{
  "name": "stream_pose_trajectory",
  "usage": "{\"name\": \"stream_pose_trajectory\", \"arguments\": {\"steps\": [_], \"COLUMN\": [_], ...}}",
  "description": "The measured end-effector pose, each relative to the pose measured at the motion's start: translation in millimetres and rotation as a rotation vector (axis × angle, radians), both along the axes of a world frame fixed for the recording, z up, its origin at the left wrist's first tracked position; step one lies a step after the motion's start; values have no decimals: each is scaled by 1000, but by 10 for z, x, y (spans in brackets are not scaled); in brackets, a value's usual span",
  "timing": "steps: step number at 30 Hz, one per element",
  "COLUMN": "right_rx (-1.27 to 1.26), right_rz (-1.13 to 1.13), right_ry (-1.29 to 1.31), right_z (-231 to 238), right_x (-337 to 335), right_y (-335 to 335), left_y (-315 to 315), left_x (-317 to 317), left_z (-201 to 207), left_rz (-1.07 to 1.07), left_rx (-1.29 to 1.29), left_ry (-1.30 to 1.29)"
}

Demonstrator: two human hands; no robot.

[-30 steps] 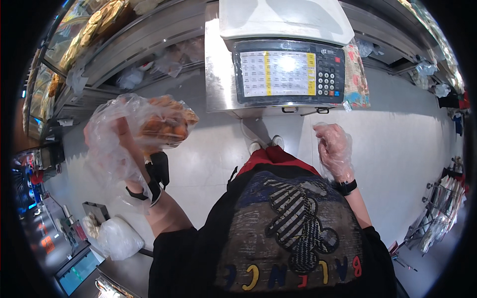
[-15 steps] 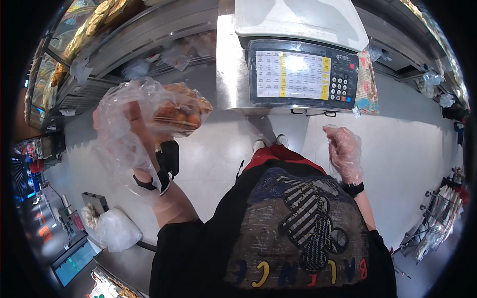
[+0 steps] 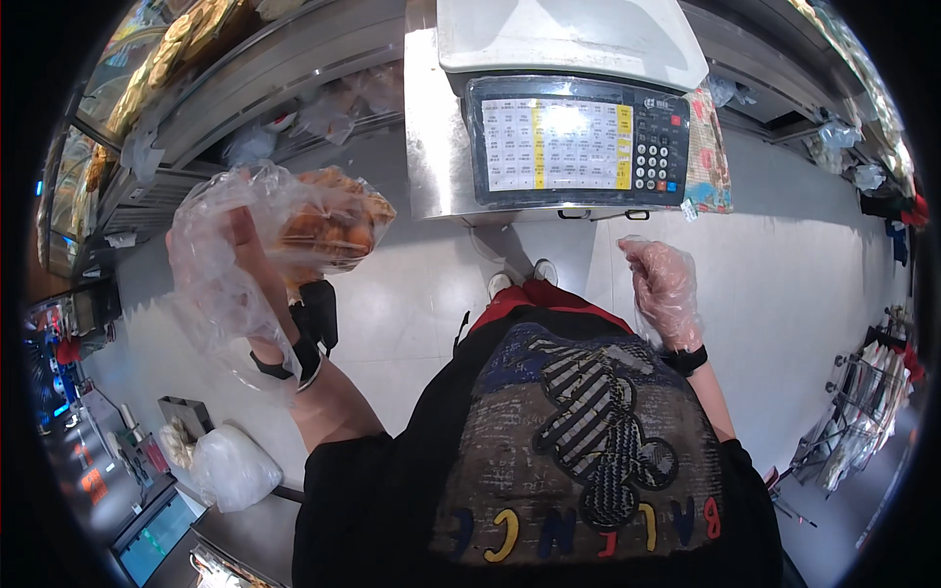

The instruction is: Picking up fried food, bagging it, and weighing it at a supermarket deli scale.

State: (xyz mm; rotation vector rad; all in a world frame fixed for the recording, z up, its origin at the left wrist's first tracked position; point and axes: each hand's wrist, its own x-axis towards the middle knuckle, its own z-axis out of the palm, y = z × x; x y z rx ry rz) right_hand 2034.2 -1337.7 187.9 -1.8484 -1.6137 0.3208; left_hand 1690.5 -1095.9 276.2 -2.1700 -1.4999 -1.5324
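Note:
My left hand [image 3: 247, 245] is raised on the left, wrapped in loose clear plastic that partly hides its fingers. It is closed on a clear plastic bag [image 3: 374, 208] with several brown, rounded pieces of food [image 3: 328, 233] inside, perhaps baked or fried. On the right, my right hand [image 3: 665, 284] hangs over the floor in a thin clear glove. Its fingers are curled in, and I see nothing in them. Ahead of me, beyond both hands, a digital scale [image 3: 559, 147] with a key panel and a white weighing plate [image 3: 578, 34] rests on a metal counter [image 3: 429, 147].
Metal shelving [image 3: 294, 78] holding crumpled plastic bags runs along the far left. Behind me on the left, a full white plastic bag [image 3: 235, 468] sits beside a counter. A wire rack [image 3: 843, 412] with packaged goods stands at the right. My shoes [image 3: 544, 271] are on the grey floor.
The scale and its counter have shifted a little to the left in view, as have both my hands. My left hand still holds the bag of food, and my right hand stays curled.

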Motion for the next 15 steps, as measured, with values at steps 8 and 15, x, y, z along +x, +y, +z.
{"name": "stream_pose_trajectory", "arguments": {"steps": [8,15], "right_rx": [-10,-32], "right_rz": [13,13], "right_ry": [0,17], "right_z": [1,-12], "right_x": [-18,-5], "right_y": [13,26], "left_y": [-27,-35], "left_x": [36,63], "left_z": [29,55], "left_rz": [-36,-27], "left_rx": [-74,-83], "left_ry": [-90,-69]}}
